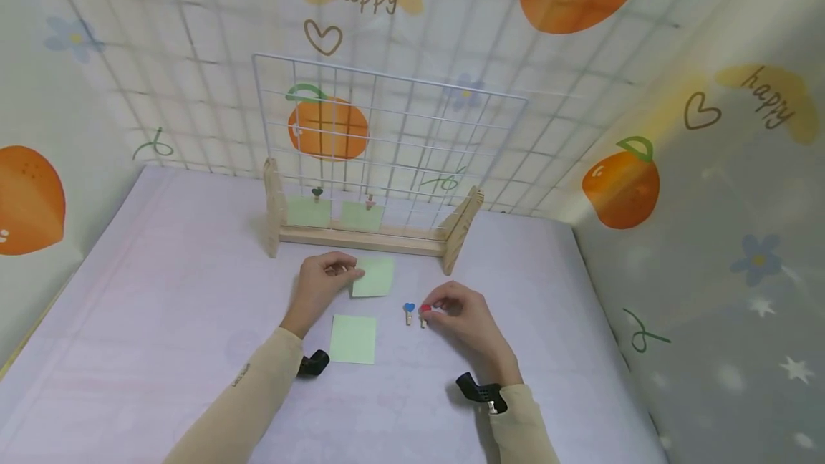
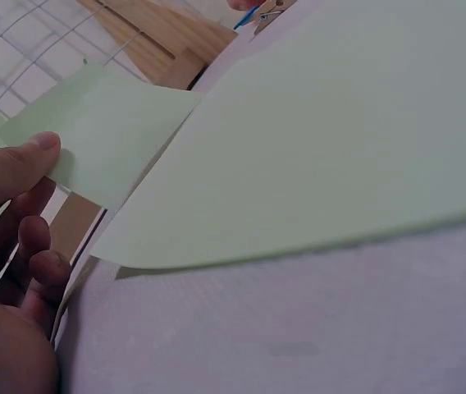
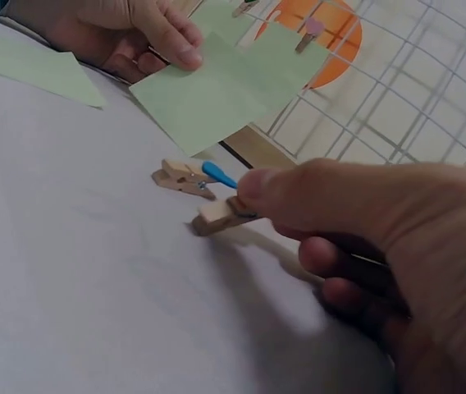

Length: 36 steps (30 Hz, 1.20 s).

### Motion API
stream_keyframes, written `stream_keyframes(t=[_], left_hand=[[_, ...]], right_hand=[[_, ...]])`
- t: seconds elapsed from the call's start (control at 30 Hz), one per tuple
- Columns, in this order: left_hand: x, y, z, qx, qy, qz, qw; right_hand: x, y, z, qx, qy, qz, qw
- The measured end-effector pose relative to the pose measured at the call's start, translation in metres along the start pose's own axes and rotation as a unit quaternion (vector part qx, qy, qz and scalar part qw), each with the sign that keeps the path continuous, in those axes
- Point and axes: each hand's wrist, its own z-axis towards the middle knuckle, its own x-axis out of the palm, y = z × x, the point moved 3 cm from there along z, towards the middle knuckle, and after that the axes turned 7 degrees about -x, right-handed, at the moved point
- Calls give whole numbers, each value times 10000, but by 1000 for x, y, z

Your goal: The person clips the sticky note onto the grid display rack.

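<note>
In the head view my left hand [image 1: 322, 285] pinches the left edge of a pale green paper note [image 1: 375, 278], thumb on its face. The left wrist view shows that note [image 2: 118, 123] raised at a tilt. My right hand [image 1: 467, 313] pinches a small wooden clothespin with a red top [image 1: 424, 315]. In the right wrist view this clothespin [image 3: 221, 215] pokes out past the thumb, which hides its upper part. Just left of it lies another clothespin with a blue heart [image 1: 409, 312]. A second green note [image 1: 353, 339] lies flat on the table nearer to me.
A white wire grid [image 1: 399, 134] stands upright in a wooden base [image 1: 361, 238] behind my hands. Two green notes, a left one [image 1: 308, 213] and a right one [image 1: 361, 219], hang on it by heart-topped clips. A patterned curtain [image 1: 213, 77] surrounds the table [image 1: 193, 271].
</note>
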Motion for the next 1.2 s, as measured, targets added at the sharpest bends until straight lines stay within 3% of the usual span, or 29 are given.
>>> stream_keyframes(t=[0.2,0.4,0.57,0.8,1.03,1.2], left_hand=[[0,-2,0,172,-137,-3,9998],[1,-4,0,98,-81,-127,9998],[-2,1,0,-70,-65,-154,9998],[-1,3,-1,19,-69,-82,9999],[0,1,2,131,-94,-109,9998],[8,-3,6,37,-64,-59,10000]], right_hand=[[0,1,-1,84,163,309,9994],[-3,3,-1,-107,-128,555,9983],[-1,5,-2,-12,-138,465,9988],[-2,7,-1,24,-116,328,9994],[-10,17,7,-397,-1000,-41,9942],[-14,27,14,-533,-1349,-374,9887]])
